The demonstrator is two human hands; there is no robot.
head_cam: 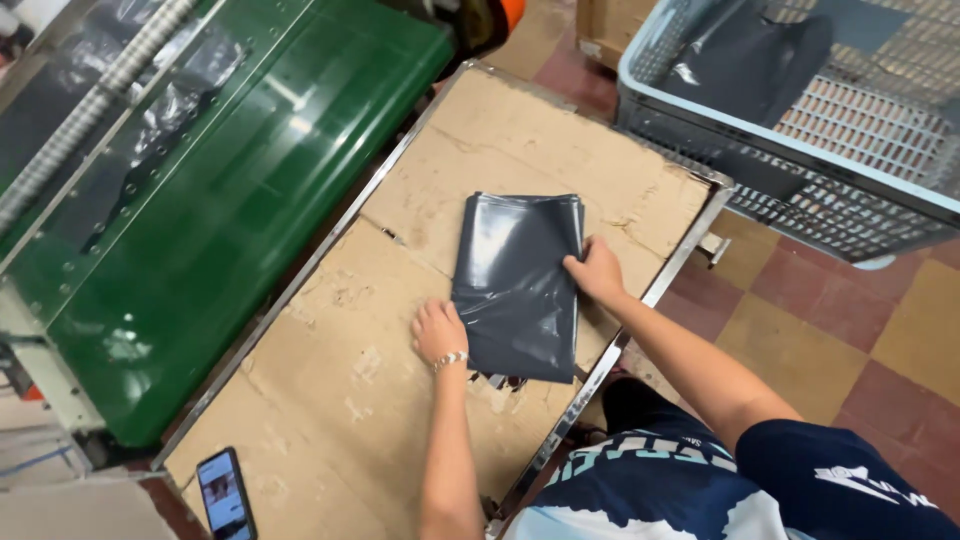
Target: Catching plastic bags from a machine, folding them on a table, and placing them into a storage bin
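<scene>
Both hands, left hand (438, 330) and right hand (596, 272), press flat on the grey plastic bags (517, 285) at mid-frame; the slick stack could slide off the worktop (330, 400) edge.

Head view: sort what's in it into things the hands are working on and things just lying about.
In hand:
- stack of dark grey plastic bags, left hand at its left edge, right hand at its right edge
- cardboard-topped table under it

Lying about:
- phone
- plastic crate
- green machine
</scene>
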